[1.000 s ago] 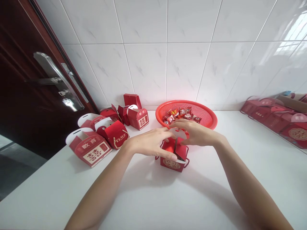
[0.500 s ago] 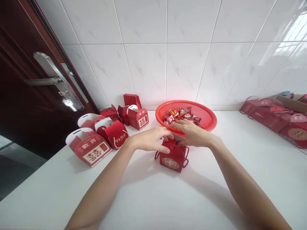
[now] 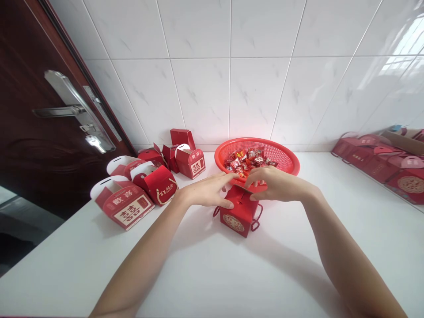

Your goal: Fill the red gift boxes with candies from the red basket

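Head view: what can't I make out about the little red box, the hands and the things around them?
All in the head view:
- Inside of the little red box: hidden by its folded-over top.
- Some fingertips of the left hand: hidden behind the hand itself and the box top.
- Part of the basket's near rim: behind the right hand.
- Print on most sweets: too small.
- Far-right boxes: cut off by the picture's edge.

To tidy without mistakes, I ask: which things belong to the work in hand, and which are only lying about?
In the work: middle box; likely also candies, basket, left boxes, right boxes.

Apparently only there: keys, door.
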The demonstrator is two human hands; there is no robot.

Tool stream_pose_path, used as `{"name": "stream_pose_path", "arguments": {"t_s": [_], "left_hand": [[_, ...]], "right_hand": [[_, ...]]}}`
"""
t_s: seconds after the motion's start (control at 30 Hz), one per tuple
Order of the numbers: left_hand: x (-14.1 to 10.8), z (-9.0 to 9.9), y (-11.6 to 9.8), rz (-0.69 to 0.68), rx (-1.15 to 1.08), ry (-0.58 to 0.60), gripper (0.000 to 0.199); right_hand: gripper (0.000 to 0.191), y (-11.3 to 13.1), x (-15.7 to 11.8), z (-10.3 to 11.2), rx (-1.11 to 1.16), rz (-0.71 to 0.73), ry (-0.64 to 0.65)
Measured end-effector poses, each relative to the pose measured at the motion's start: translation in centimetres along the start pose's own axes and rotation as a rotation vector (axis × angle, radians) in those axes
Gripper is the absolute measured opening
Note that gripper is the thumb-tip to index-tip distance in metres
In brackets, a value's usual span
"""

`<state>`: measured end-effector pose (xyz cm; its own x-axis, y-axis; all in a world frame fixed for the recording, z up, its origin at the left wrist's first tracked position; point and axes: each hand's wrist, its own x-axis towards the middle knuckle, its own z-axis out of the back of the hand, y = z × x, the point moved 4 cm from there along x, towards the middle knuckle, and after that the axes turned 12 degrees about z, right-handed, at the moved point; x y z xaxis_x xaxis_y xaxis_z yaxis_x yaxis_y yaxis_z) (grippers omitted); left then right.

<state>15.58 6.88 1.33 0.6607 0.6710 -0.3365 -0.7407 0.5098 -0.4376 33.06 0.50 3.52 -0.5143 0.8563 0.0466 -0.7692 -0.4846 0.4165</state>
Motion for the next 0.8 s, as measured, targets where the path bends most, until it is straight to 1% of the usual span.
{"name": "stream_pose_path", "arguments": {"t_s": [0.07, 0.2, 0.27, 0.43, 0.63, 0.8], "left_hand": [[0.0, 0.0, -0.1, -0.019, 0.011, 0.013, 0.082], [0.1, -0.1, -0.2, -0.037, 0.054, 0.03, 0.06], [0.3, -0.2, 0.0, -0.024, 0.063, 0.033, 0.057], [0.7, -0.3, 0.4, -0.037, 0.047, 0.058, 0.055], [1.2, -0.6, 0.7, -0.071, 0.006, 0.111, 0.052], [2.0, -1.2, 1.0, -0.092, -0.09, 0.168, 0.046]], "right_hand": [[0.019, 0.4, 0.0, -0.2, 0.025, 0.026, 0.055], [0.027, 0.5, 0.0, -1.0, -0.003, 0.032, 0.171], [0.029, 0.4, 0.0, -1.3, -0.021, 0.018, 0.2], [0.029, 0.2, 0.0, -1.6, -0.042, 0.0, 0.197], [0.025, 1.1, 0.3, -1.7, -0.099, 0.001, 0.191], [0.019, 1.8, 0.5, -1.8, -0.137, -0.017, 0.201]]}}
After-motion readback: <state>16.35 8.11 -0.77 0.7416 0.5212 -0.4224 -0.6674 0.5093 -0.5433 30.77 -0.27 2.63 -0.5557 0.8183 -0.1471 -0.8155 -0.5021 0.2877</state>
